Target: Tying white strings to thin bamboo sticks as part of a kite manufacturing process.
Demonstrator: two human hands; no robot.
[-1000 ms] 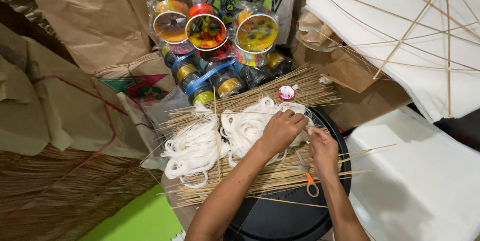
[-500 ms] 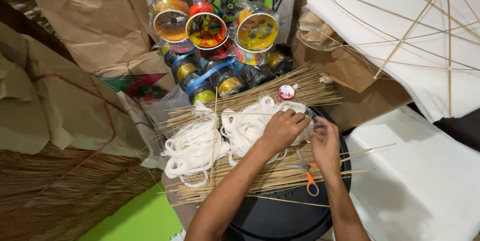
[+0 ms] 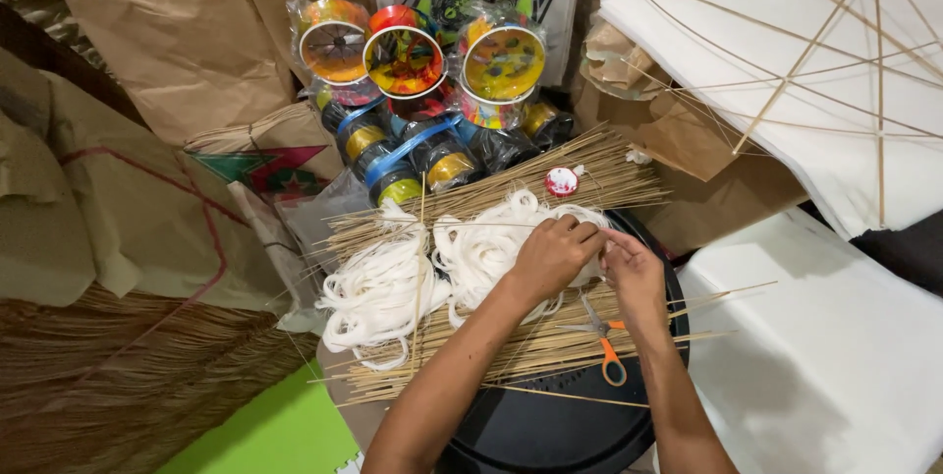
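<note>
White string loops (image 3: 471,258) soft, coiled | hands: left (image 3: 552,256), right (image 3: 634,273) together pinching them | thin bamboo sticks (image 3: 511,346) beneath

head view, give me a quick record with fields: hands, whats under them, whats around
left hand: resting on white string loops, fingers curled
right hand: beside the left, fingertips meeting it over the string
under hands: bundle of thin bamboo sticks on a round black tray
near right hand: orange-handled scissors on the sticks
behind: colourful spools, small red-and-white cap
right side: white paper sheets
</note>
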